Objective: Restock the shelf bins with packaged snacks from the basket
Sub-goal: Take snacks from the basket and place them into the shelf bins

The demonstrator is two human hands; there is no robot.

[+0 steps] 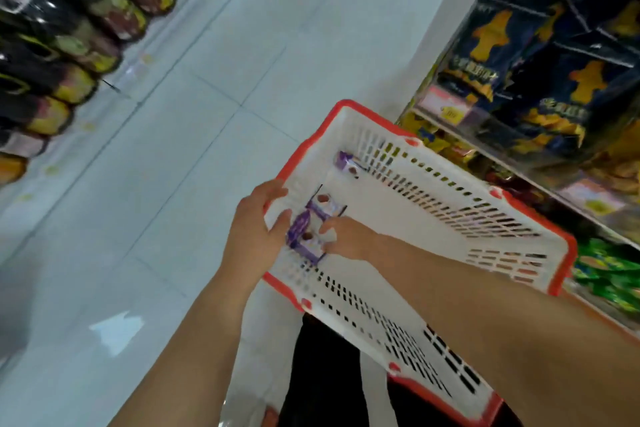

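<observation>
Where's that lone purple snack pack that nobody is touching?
In the head view, the lone pack lies in the far corner of the basket, against its slotted wall, beyond both hands and the packs they hold.

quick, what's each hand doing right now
Left hand: grips the basket rim.
Right hand: pinches the purple snack packets.

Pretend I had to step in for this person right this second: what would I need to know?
Left hand: grips the rim of the white basket at its near corner, thumb touching the packets.
Right hand: reaches inside the basket, fingers pinching the purple snack packets there.
One more purple packet lies at the basket's far corner.
Done: basket looks nearly emptied.
Left: lift these packets out, put them in the shelf bins on the right, then fetch the last packet.
</observation>
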